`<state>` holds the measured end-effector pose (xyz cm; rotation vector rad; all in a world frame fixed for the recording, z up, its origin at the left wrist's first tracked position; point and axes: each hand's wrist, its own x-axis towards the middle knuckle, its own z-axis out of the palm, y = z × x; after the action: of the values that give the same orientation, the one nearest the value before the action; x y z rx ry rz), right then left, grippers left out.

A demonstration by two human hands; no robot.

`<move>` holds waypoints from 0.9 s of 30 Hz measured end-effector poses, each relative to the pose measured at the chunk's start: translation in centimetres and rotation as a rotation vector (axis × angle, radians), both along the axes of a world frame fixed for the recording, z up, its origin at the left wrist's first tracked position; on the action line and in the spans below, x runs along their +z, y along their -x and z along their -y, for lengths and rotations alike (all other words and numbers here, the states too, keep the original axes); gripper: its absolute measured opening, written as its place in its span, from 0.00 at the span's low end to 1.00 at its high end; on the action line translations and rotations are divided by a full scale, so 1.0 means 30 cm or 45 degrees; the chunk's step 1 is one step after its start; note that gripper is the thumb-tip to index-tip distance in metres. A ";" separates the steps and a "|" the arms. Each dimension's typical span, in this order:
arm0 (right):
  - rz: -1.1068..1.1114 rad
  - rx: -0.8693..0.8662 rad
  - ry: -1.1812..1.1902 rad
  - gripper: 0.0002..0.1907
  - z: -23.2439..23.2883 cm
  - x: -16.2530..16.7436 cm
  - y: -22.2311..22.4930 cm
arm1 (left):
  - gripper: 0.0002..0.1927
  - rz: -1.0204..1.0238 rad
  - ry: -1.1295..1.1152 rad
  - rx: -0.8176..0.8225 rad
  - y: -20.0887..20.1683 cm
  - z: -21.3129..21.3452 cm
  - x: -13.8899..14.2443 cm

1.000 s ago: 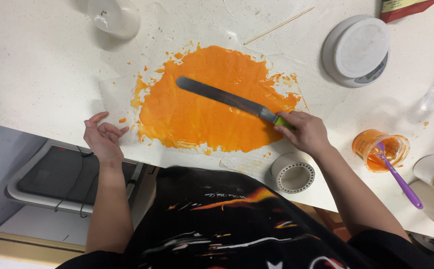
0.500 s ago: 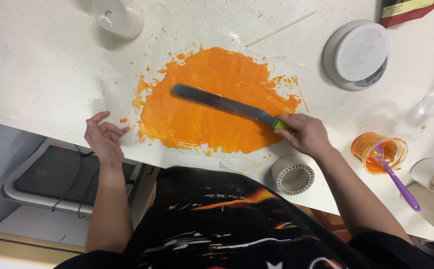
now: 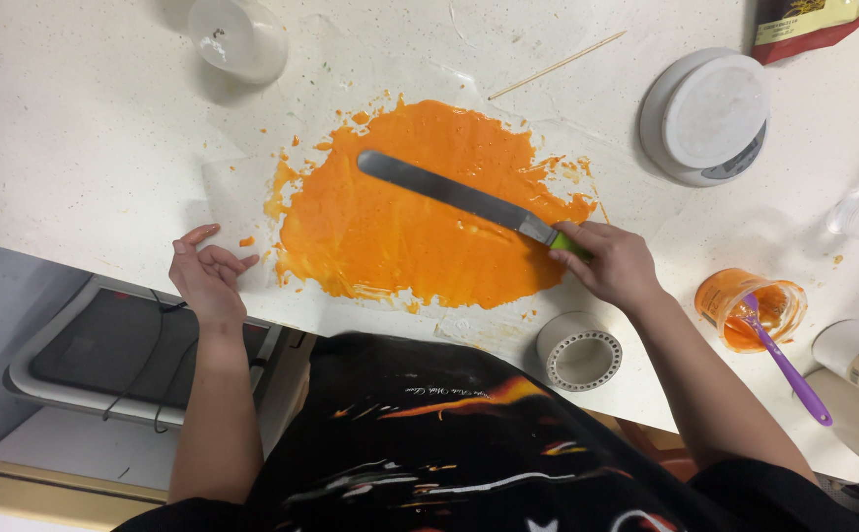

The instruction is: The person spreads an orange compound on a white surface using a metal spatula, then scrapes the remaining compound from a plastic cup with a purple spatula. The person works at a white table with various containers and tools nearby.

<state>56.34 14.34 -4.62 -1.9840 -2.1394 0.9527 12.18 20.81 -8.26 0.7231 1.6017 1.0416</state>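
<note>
The right hand is closed around the green handle of a long spatula, whose blade lies flat across the orange paste spread on the sheet. The left hand, fingers loosely spread and holding nothing, pins the sheet's edge. Keeping the blade low and level should give an even layer.

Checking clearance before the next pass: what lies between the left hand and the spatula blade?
In the head view, between the left hand and the spatula blade lie a strip of bare parchment, a few orange spatters, then the orange spread.
</note>
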 end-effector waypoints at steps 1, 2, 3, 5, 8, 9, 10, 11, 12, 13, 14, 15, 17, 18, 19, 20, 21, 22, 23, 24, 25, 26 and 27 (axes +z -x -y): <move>0.026 -0.001 0.017 0.22 -0.002 -0.001 -0.004 | 0.33 -0.012 0.005 -0.007 -0.001 0.000 0.000; 0.025 -0.024 0.003 0.22 -0.004 -0.002 -0.007 | 0.33 -0.025 0.011 -0.014 -0.002 0.000 0.001; 0.023 -0.046 -0.011 0.22 -0.006 -0.002 -0.011 | 0.33 -0.022 0.009 -0.014 -0.003 -0.001 0.001; 0.021 -0.079 -0.024 0.22 -0.010 -0.002 -0.018 | 0.33 -0.015 0.003 -0.012 -0.003 -0.002 0.001; 0.016 -0.103 -0.050 0.22 -0.022 -0.001 -0.030 | 0.33 0.008 0.009 -0.003 -0.003 -0.005 -0.002; 0.013 -0.104 -0.075 0.22 -0.026 0.000 -0.035 | 0.33 0.004 0.011 0.000 -0.004 -0.006 -0.003; 0.009 -0.104 -0.099 0.21 -0.031 0.001 -0.039 | 0.33 -0.001 0.014 0.005 -0.004 -0.006 -0.005; 0.009 -0.098 -0.106 0.21 -0.037 0.001 -0.044 | 0.33 -0.007 0.017 0.010 -0.004 -0.007 -0.005; 0.009 -0.092 -0.114 0.21 -0.044 0.002 -0.049 | 0.33 -0.005 0.017 0.010 -0.005 -0.007 -0.006; 0.011 -0.085 -0.122 0.21 -0.051 0.003 -0.054 | 0.32 -0.002 0.017 0.010 -0.006 -0.007 -0.007; 0.017 -0.089 -0.115 0.20 -0.059 0.004 -0.059 | 0.32 0.000 0.015 0.010 -0.006 -0.008 -0.007; 0.024 -0.092 -0.109 0.20 -0.067 0.006 -0.064 | 0.32 -0.004 0.014 0.009 -0.006 -0.009 -0.007; 0.034 -0.077 -0.118 0.20 -0.088 0.009 -0.076 | 0.33 -0.011 0.013 0.008 -0.009 -0.011 -0.008; 0.037 -0.059 -0.134 0.20 -0.098 0.011 -0.081 | 0.33 -0.010 0.010 0.007 -0.010 -0.012 -0.008; 0.040 -0.041 -0.151 0.20 -0.110 0.012 -0.085 | 0.33 -0.008 0.006 0.007 -0.010 -0.012 -0.008; 0.046 -0.041 -0.157 0.20 -0.122 0.014 -0.088 | 0.33 -0.007 0.001 0.007 -0.010 -0.013 -0.008; 0.050 -0.039 -0.163 0.20 -0.134 0.016 -0.090 | 0.33 -0.003 0.000 0.006 -0.009 -0.014 -0.008; 0.055 -0.037 -0.168 0.20 -0.146 0.019 -0.091 | 0.33 0.001 0.000 0.008 -0.007 -0.014 -0.007; 0.067 -0.029 -0.183 0.20 -0.159 0.023 -0.092 | 0.33 0.005 -0.003 0.009 -0.005 -0.014 -0.006; 0.078 -0.021 -0.199 0.20 -0.172 0.027 -0.093 | 0.33 -0.008 -0.001 0.002 -0.003 -0.013 -0.005; 0.089 -0.014 -0.215 0.20 -0.185 0.032 -0.092 | 0.33 -0.023 0.001 -0.006 0.000 -0.014 -0.003; 0.087 -0.016 -0.210 0.20 -0.196 0.038 -0.091 | 0.34 -0.036 0.005 -0.013 0.002 -0.013 -0.002; 0.085 -0.019 -0.205 0.20 -0.206 0.045 -0.091 | 0.33 -0.028 0.000 -0.011 0.005 -0.013 0.001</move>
<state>59.05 20.51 -3.26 -1.9777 -2.1562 0.6966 12.05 21.19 -8.24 0.7425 1.6160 1.0308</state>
